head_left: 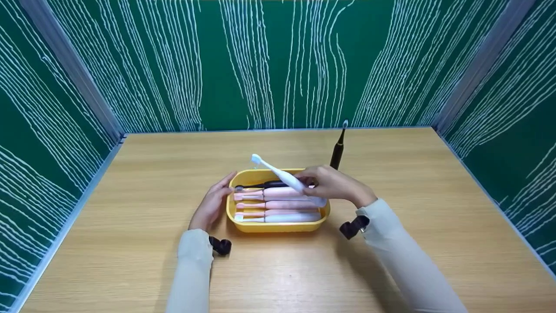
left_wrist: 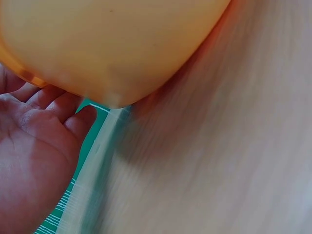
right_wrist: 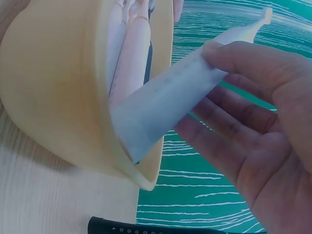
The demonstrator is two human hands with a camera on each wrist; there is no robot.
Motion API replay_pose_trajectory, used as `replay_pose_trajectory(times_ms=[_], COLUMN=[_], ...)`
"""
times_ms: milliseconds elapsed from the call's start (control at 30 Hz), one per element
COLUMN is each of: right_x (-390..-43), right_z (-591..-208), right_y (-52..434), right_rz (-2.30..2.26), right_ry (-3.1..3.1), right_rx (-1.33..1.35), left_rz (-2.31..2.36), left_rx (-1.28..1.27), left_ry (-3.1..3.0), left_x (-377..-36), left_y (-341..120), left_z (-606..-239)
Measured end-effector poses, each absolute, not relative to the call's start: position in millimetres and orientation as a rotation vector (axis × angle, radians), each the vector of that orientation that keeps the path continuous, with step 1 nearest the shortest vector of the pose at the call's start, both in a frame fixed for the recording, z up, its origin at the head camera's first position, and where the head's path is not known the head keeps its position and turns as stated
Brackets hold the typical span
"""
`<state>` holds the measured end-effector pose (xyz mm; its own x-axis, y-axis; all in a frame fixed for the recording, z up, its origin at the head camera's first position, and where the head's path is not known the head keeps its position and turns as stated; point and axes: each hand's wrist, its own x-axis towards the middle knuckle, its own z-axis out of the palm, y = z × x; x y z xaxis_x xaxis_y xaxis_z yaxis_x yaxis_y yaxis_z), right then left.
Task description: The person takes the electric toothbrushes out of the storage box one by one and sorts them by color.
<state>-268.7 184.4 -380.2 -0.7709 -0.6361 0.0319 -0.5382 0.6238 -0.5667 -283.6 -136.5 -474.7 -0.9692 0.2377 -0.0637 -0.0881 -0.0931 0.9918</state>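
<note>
My right hand (head_left: 332,182) pinches a white electric toothbrush (head_left: 278,171) by its handle, thumb on one side and fingers on the other. The brush tilts over a yellow basket (head_left: 278,227), its head up toward the far left. In the right wrist view the handle's bottom end (right_wrist: 141,131) overlaps the basket's rim. My left hand (head_left: 211,204) holds the basket's left end, the thumb at the rim; some fingertips are hidden in the left wrist view. Inside lie several pink and white toothbrushes (head_left: 289,205) side by side, with a black toothbrush (head_left: 271,184) along the far side.
Another black electric toothbrush (head_left: 337,152) stands upright on the wooden table (head_left: 278,274), behind my right hand. Green walls (head_left: 278,65) with white wavy lines enclose the table at the back and both sides.
</note>
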Motion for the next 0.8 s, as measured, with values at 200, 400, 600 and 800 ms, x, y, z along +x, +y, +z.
replay_pose_trajectory(times_ms=[200,400,600,800], right_x=[-270,-270,-271,-270], right_z=[-377,-376,-378,-382], right_y=[195,209,221,234], right_rz=[-0.978,-1.152,-1.281,-1.391], right_ry=[2.686,2.709,2.755,2.790], right_rx=[-0.894,-0.861,-0.846,-0.745], left_rz=[2.174,2.150,2.144,2.163], left_rx=[0.176,0.154,0.159,0.168], left_ry=[1.955,1.972,1.987,1.984], left_x=[-283,-284,-284,-284], left_y=[-137,-137,-137,-136], left_z=[-476,-476,-476,-477])
